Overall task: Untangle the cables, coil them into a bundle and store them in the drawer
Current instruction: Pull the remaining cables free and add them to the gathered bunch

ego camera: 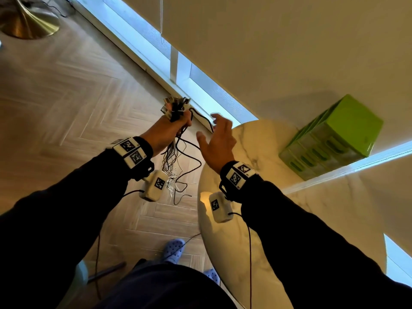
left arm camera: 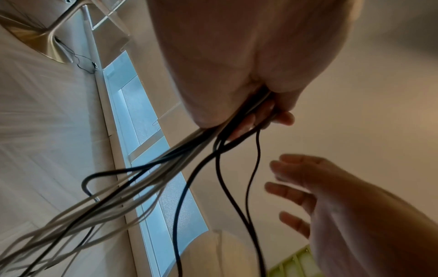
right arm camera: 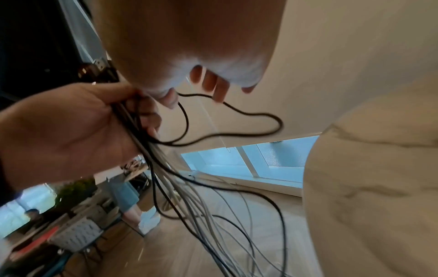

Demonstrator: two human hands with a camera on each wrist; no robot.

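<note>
Lamp base [ego camera: 29, 23] at 10 o'clock: brass, flared cone, smooth, standing on pale herringbone floor [ego camera: 66, 97].

Left hand [ego camera: 166, 130], just left of centre: fist closed round the cables [ego camera: 176, 157] near their plug ends. Plugs [ego camera: 176, 107] fan out above the fist, metal tips and black housings. Below the fist the strands hang free toward the floor, a mix of thin white or grey ones and thicker black ones, all round, rubbery, limp. Not yet coiled; loops cross each other low down.

One black cable [ego camera: 201, 118] arcs off from the fist at 1 o'clock toward the right hand [ego camera: 217, 143]. That hand is spread, fingers apart, holding nothing; right wrist view puts its fingertips [right arm camera: 219, 91] at that loop, contact unclear.

Table [ego camera: 278, 197] at 4 o'clock: round, glossy marble-look top with grey veins. Green plastic drawer unit [ego camera: 330, 139] sits on it at 3 o'clock, boxy, translucent fronts, drawers look closed.

Risks, as I judge them:
- Pulling the black loop sideways while the fist clamps everything could tighten the crossings into a knot.
- Hanging ends may drag on the floor or get stepped on; blue clog [ego camera: 174, 249] is right below at 6 o'clock.
- Slick jackets could slip out of a loosened fist and the fan of plugs scatters.
- Drawer has to be opened, and both hands will be busy.
</note>
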